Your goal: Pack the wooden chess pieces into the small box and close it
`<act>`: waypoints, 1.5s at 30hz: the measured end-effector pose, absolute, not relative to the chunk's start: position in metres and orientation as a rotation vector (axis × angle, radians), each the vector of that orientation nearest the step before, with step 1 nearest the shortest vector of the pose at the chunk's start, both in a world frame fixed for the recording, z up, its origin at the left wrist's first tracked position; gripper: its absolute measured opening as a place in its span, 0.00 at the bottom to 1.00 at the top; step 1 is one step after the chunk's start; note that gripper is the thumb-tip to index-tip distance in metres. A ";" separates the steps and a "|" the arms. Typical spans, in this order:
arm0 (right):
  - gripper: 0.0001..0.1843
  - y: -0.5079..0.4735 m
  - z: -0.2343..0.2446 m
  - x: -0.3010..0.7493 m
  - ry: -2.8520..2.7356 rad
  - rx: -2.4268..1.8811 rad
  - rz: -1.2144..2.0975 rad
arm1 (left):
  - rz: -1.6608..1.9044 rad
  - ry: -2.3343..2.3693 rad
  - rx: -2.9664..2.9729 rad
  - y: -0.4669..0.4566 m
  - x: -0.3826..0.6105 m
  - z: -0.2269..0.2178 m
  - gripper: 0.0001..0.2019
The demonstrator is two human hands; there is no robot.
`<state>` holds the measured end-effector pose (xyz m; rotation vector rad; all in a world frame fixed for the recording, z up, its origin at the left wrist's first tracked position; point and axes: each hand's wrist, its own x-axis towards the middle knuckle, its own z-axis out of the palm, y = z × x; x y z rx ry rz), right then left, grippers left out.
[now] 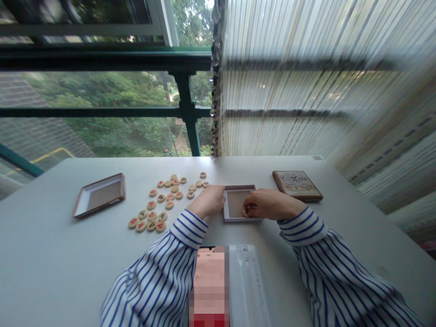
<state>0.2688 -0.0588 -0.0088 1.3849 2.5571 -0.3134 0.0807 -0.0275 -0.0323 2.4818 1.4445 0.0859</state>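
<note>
A shallow white tray [235, 188] with a brown floor lies on the grey table in front of me. My left hand [209, 200] rests against its left rim, fingers curled round the edge. My right hand [269, 203] reaches into the tray from the right and pinches a round wooden game piece [245, 211] at its near edge. Several more round wooden pieces [163, 202] with red or black marks lie scattered on the table left of my left hand.
Another white-rimmed tray [99, 194] sits at the far left. A flat brown board or box lid [297, 185] with printed figures lies right of the tray. A green railing and window run behind the table [68, 263]; a ribbed curtain hangs at right.
</note>
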 end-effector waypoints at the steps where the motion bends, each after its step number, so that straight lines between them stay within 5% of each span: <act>1: 0.15 -0.059 -0.009 0.268 2.552 1.379 -0.311 | 0.080 1.451 2.481 -0.028 0.081 -0.032 0.13; 45: 0.15 -0.059 -0.009 0.268 2.583 1.299 -0.353 | 0.130 1.405 2.505 -0.026 0.079 -0.035 0.14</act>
